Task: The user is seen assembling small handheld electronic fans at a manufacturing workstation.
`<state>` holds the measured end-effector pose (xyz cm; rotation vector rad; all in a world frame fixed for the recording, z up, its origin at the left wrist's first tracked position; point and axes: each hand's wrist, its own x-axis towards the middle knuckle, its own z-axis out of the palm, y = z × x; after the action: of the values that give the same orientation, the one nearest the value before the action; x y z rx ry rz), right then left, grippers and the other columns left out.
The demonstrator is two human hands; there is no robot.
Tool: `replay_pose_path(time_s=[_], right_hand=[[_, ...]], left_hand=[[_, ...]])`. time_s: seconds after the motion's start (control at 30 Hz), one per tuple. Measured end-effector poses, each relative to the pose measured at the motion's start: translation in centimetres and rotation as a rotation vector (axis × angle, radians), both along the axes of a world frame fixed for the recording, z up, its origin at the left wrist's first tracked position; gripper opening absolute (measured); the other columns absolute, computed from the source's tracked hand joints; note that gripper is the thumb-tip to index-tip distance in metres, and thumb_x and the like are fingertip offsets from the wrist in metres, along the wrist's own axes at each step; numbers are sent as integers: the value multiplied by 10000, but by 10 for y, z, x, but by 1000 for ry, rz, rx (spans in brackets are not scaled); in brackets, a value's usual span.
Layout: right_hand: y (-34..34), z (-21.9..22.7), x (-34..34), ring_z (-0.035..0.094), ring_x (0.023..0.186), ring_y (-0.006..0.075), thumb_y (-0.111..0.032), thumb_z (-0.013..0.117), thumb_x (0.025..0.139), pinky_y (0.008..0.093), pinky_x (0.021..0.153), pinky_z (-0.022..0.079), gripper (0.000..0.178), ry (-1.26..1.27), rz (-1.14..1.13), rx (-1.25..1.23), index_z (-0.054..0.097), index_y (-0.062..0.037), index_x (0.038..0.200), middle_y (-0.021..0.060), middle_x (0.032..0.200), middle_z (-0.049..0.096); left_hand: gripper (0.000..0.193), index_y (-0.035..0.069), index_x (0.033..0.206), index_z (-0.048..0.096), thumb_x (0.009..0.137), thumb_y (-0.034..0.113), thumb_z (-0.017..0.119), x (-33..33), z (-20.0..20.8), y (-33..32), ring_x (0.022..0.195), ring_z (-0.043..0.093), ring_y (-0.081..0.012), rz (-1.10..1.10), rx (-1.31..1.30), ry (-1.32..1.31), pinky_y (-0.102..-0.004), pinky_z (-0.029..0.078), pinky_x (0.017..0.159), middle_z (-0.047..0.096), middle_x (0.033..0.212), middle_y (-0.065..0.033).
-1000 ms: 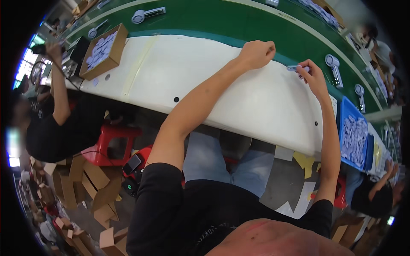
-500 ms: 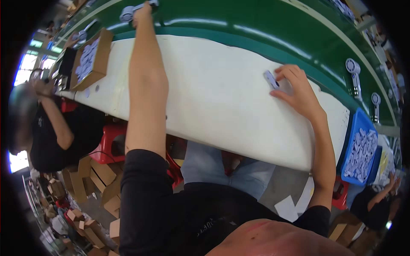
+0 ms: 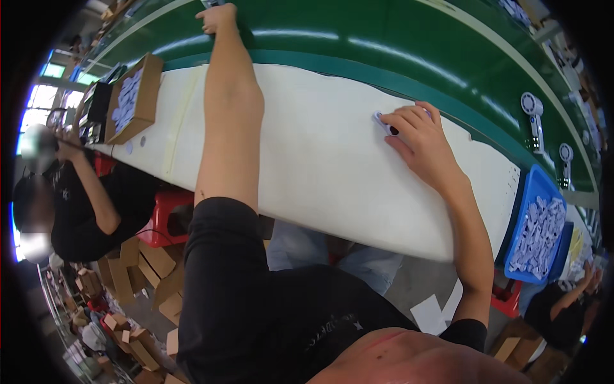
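Observation:
At the top edge, over the green conveyor belt [image 3: 294, 45], my outstretched left hand [image 3: 219, 17] is closed on what looks like a handheld fan. Only a grey bit of the fan [image 3: 215, 3] shows past my fingers; the rest is hidden or out of view. On the white work surface [image 3: 320, 160], my right hand [image 3: 419, 131] curls its fingers over a small pale lavender plastic part [image 3: 381, 120] with a dark oval spot. My fingers cover much of that part.
Two white-grey handheld fans [image 3: 531, 109] lie on the belt at the right. A blue crate [image 3: 521, 221] of pale parts stands at the right end, and a cardboard box [image 3: 148, 89] of similar parts at the left. A co-worker [image 3: 83, 198] sits left. Cartons [image 3: 150, 269] lie below.
My left hand has shifted slightly, and the fan it held has turned mostly out of sight. My right hand has moved left and closed over the small part, which also sits farther left.

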<state>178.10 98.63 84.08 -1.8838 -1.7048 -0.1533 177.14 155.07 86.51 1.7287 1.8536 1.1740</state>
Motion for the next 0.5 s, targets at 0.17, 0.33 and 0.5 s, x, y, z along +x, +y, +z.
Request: replay_pose_path(time_s=[0.17,0.33,0.5], right_hand=[[-14,-4,-32,484,1057,266,18,614,799,401,1006,325,319,39,-90,-112,604,-84,1101,100,1085,561],[-39,1,-46,492,1039,257,76,566,795,373,938,385,273,-26,-101,-92,641,-62,1018,101,1086,556],[-52,0,-36,515,996,265,89,549,787,355,857,440,232,100,-74,-89,659,-37,948,104,1097,555]], left_hand=[[837,-93,1327,195,740,282,659,3,-34,-41,1157,500,-328,-443,-298,-61,-387,413,955,552,1164,-254],[421,-57,1172,454,825,144,585,-29,-14,-140,1028,560,-257,-994,-632,-464,-345,509,821,574,1105,-201],[136,63,977,596,874,117,526,-21,-16,-276,563,487,-76,-1548,-596,-796,-251,441,545,492,659,16]])
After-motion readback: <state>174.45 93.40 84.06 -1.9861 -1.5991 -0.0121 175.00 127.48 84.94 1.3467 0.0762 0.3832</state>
